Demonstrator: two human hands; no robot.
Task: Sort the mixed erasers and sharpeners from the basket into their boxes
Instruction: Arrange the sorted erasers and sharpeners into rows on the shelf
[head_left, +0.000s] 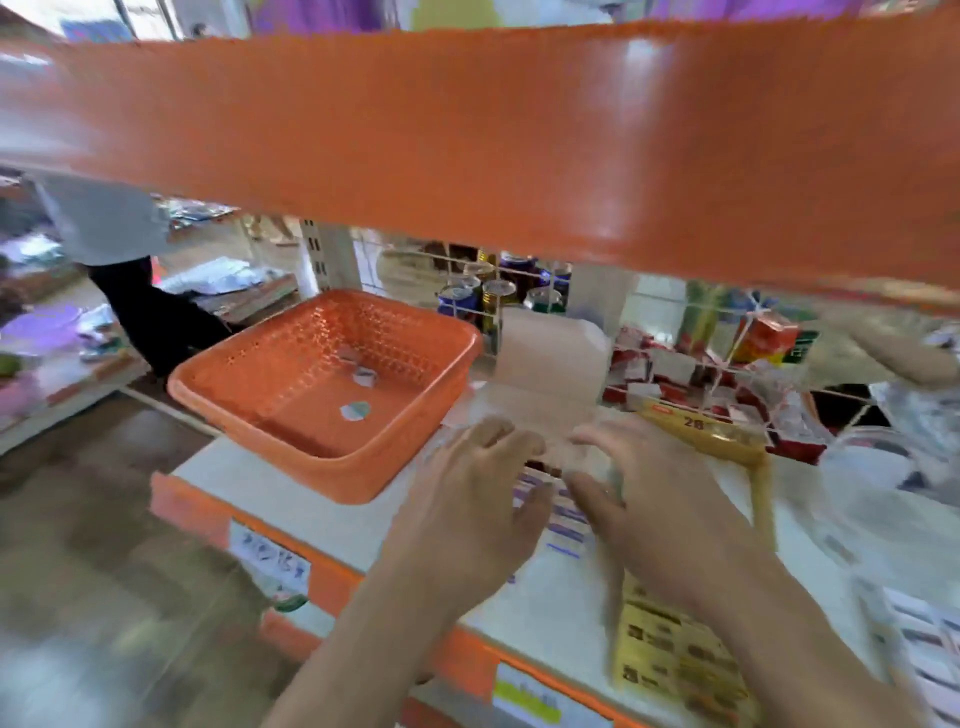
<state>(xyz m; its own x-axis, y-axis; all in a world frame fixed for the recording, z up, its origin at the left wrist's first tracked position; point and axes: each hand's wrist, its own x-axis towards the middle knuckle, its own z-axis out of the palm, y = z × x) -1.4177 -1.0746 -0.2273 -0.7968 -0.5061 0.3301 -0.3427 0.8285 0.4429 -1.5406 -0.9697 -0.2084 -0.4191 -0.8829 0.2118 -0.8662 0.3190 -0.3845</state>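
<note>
Basket (218, 384) holds just three small pieces (363, 376), so you look nearly done; your left hand (483, 499) hovers slack, your right hand (644, 499) is too blurred to tell.

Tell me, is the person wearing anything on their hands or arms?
No gloves, watch or sleeves show: the left hand and right hand are bare, with no cuff before the picture's edge. A glint on one right finger may be a ring, too blurred to tell.
</note>
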